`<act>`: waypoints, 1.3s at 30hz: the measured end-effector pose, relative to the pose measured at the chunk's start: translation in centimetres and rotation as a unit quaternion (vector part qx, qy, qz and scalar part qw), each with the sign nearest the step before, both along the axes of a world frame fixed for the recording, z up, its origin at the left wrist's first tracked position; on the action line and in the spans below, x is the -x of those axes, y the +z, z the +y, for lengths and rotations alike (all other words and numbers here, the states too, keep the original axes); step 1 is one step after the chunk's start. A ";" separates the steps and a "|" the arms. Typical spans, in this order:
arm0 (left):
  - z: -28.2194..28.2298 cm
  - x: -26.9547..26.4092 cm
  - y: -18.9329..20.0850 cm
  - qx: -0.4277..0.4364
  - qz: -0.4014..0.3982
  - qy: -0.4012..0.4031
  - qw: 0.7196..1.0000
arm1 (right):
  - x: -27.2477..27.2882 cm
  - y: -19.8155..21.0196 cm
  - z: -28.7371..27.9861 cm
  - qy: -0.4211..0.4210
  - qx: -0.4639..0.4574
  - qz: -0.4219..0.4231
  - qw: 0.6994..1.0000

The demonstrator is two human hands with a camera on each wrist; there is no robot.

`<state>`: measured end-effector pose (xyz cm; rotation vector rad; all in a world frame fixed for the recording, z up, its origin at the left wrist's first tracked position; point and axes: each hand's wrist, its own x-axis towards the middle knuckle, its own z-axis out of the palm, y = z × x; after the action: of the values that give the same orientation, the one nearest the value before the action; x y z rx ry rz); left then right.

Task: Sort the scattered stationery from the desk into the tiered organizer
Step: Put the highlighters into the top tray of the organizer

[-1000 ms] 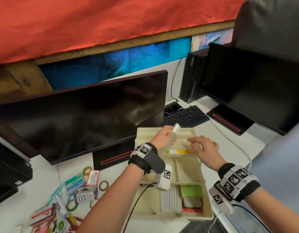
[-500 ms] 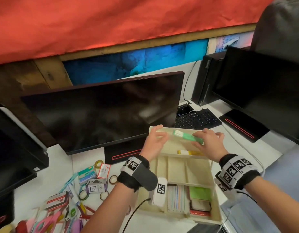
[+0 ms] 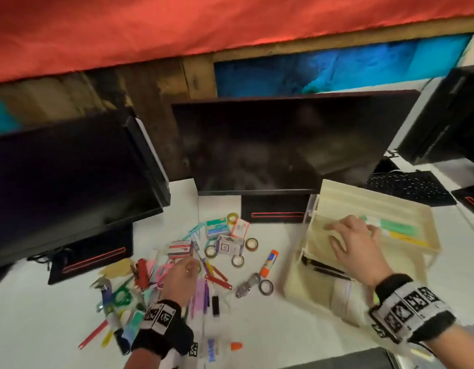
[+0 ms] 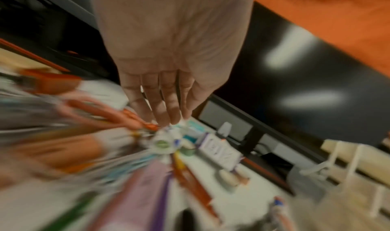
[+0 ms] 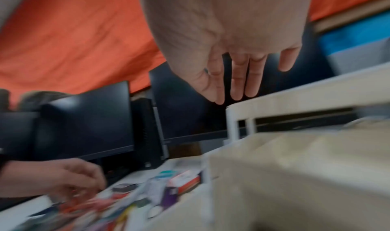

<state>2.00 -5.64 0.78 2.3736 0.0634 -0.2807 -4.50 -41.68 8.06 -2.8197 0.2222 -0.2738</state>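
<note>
The cream tiered organizer (image 3: pixel 292 275) stands at the right of the desk. A green pen (image 3: pixel 395 226) lies in its top tier beside a yellow item (image 3: pixel 407 237). My right hand (image 3: pixel 347 233) hovers over that tier with its fingers straight and spread, holding nothing; the right wrist view shows the right hand (image 5: pixel 232 94) just above the organizer's rim (image 5: pixel 295 99). My left hand (image 3: pixel 192 266) reaches over the scattered pile with straight fingers (image 4: pixel 166 111) and grips nothing. The pile holds red pens (image 3: pixel 217 278), a glue stick (image 3: pixel 269 263), tape rolls (image 3: pixel 237 261) and small boxes (image 3: pixel 229 246).
Dark monitors stand behind the desk: one at centre (image 3: pixel 283 145), one at the left (image 3: pixel 71 177). A black keyboard (image 3: pixel 409 187) lies behind the organizer. Pink scissors (image 3: pixel 162 271) and green scissors (image 3: pixel 121 295) lie in the pile's left part. The wrist views are motion-blurred.
The green pen went from my left hand to my right, then into the top tier. My left hand left the organizer for the pile. The head view swung left.
</note>
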 end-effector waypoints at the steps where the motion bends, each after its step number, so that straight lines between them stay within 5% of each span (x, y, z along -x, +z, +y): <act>1: 1.1 0.4 -0.4 -0.020 0.000 0.006 1.000 | -0.2 -0.4 2.4 0.036 -0.015 0.007 0.999; 8: 6.2 2.4 -1.2 -0.068 0.042 0.043 0.996 | -0.4 -5.8 15.1 0.287 -0.063 0.206 0.933; 12: 7.8 2.6 -1.5 -0.091 0.037 0.052 0.994 | 0.8 -7.7 19.1 0.334 -0.050 0.291 0.895; 20: 9.8 2.5 -2.2 -0.179 0.031 0.069 0.981 | -1.4 -9.1 26.6 0.181 -0.083 0.295 0.935; 26: 7.7 1.9 -3.0 -0.315 -0.002 -0.102 0.944 | -4.5 -9.8 29.1 0.100 -0.092 0.364 0.922; 39: 5.6 -1.1 -2.6 -0.366 0.065 -0.137 0.918 | -6.3 -9.6 27.2 -0.026 -0.185 0.349 0.918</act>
<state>3.13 -0.04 -1.86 3.1108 -0.1288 -0.6406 1.82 -14.48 -1.56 -2.4148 0.4447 0.7080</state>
